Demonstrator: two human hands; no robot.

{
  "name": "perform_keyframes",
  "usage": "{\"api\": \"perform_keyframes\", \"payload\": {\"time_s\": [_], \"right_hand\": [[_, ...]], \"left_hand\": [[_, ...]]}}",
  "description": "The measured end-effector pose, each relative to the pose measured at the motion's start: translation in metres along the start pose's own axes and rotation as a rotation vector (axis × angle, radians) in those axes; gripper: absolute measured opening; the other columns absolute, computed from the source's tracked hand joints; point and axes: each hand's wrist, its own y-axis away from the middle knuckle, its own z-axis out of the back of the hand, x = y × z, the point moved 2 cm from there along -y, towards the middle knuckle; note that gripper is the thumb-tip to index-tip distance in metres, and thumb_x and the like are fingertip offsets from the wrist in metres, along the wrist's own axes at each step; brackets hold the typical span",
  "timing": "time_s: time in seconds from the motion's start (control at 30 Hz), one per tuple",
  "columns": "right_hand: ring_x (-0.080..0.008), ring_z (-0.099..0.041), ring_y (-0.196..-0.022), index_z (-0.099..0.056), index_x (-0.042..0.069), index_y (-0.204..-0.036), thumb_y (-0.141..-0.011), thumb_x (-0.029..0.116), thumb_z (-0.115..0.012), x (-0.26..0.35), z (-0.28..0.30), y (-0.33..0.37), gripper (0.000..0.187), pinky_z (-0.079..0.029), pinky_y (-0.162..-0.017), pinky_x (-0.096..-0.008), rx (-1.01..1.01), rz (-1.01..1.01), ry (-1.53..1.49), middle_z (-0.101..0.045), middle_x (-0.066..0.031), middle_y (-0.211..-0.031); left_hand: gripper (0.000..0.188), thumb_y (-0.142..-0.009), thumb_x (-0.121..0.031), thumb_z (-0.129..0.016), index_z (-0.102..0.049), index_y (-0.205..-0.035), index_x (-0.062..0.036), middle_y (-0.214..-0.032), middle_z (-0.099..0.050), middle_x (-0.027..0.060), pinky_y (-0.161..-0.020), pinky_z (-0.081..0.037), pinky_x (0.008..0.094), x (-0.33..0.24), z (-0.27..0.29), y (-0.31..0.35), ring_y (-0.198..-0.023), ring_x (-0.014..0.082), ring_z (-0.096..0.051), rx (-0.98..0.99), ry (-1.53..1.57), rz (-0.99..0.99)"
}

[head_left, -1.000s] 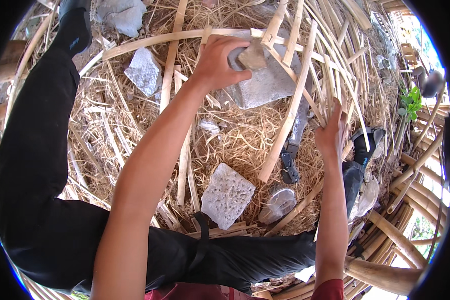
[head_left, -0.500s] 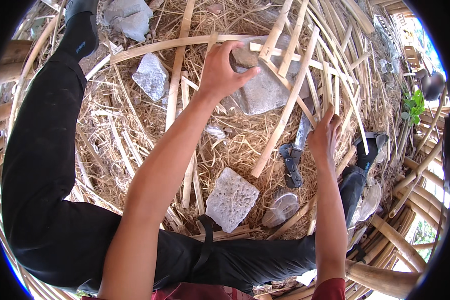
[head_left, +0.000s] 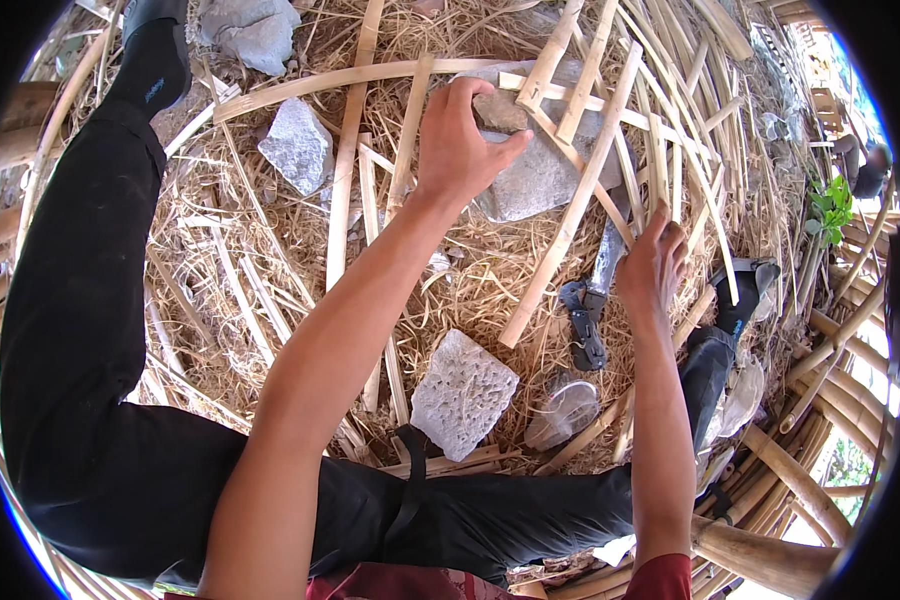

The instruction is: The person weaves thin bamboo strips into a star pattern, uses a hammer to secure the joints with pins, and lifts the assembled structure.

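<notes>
My left hand (head_left: 460, 140) is curled round a small brown stone (head_left: 502, 112), thumb and index finger at its sides. The stone is over a flat grey stone slab (head_left: 530, 190). Split bamboo strips (head_left: 580, 165) cross one another over the slab. At the right, my right hand (head_left: 653, 262) is closed at the lower end of a slanting strip; its fingers partly hide the grip. Beside this hand a knife with a black handle (head_left: 583, 325) lies on the straw, its blade pointing up towards the strips.
A pitted grey block (head_left: 464, 395) and a clear plastic cup (head_left: 562, 412) lie near my legs. Farther off are a pale rock (head_left: 297, 147) and a larger one (head_left: 250, 35). Bamboo poles (head_left: 770, 560) line the right side, with a green plant (head_left: 829, 212) beyond.
My left hand has shifted slightly right, with the small stone between its fingers. The slab sits a little farther right in view. My right hand has barely moved.
</notes>
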Motion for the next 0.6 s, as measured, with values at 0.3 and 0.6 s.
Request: {"api": "perform_keyframes", "payload": {"time_s": [0.3,0.6], "right_hand": [[-0.0482,-0.046,-0.128,-0.024,0.006,-0.160,-0.090,-0.002,-0.061,0.001,0.003,-0.002,0.080,-0.043,-0.101,-0.0614,0.060,-0.050,0.045,-0.045,-0.0271,-0.137],[-0.0478,-0.047,-0.127,-0.024,0.003,-0.159,-0.090,-0.005,-0.060,0.002,0.002,-0.002,0.079,-0.044,-0.100,-0.0587,0.067,-0.026,0.087,-0.045,-0.0292,-0.135]], "left_hand": [[0.068,-0.068,-0.047,-0.094,-0.066,-0.117,-0.0085,-0.108,-0.061,0.0135,-0.087,-0.049,0.0417,-0.014,-0.007,0.004,-0.105,0.0305,-0.058,0.098,-0.154,-0.010],[0.068,-0.070,-0.049,-0.093,-0.069,-0.122,-0.0109,-0.105,-0.058,0.0100,-0.087,-0.049,0.0373,-0.005,-0.009,0.001,-0.102,0.0243,-0.058,0.134,-0.117,-0.128]]}}
